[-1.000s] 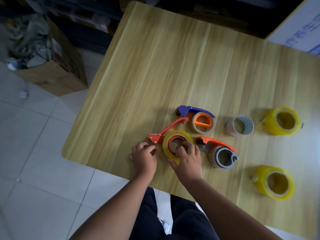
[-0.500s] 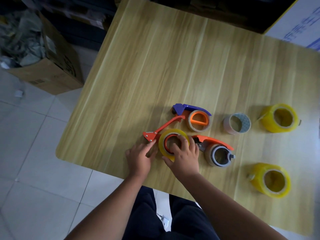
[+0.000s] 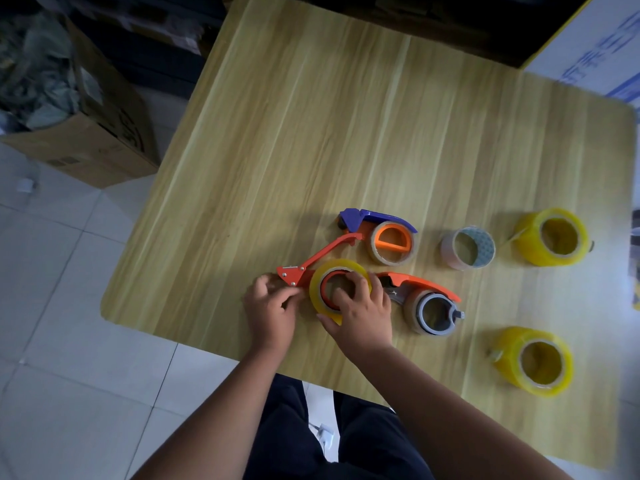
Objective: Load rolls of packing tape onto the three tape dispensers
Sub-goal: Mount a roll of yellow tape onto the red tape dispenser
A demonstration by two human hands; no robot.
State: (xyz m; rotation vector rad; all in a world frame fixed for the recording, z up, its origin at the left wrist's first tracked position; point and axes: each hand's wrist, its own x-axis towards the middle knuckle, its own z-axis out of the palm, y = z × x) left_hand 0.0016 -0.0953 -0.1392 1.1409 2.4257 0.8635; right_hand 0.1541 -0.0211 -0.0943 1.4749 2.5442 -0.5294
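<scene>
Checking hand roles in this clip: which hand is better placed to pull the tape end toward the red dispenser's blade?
Left, probably. The left hand sits beside the red dispenser blade end, while the right hand presses on the yellow roll.

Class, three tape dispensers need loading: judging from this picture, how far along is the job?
Done: the purple dispenser and the orange-and-grey dispenser each carry a roll. In hand: both hands, right hand and left hand, seat the yellow roll on the red dispenser. Left: finishing that.

A light wood-grain table (image 3: 346, 116) carries three plastic tape dispensers (image 3: 377, 225) — red, purple, orange. Beside them stand two thick yellow tape rolls (image 3: 550, 237) and a small patterned grey roll (image 3: 468, 248).
</scene>
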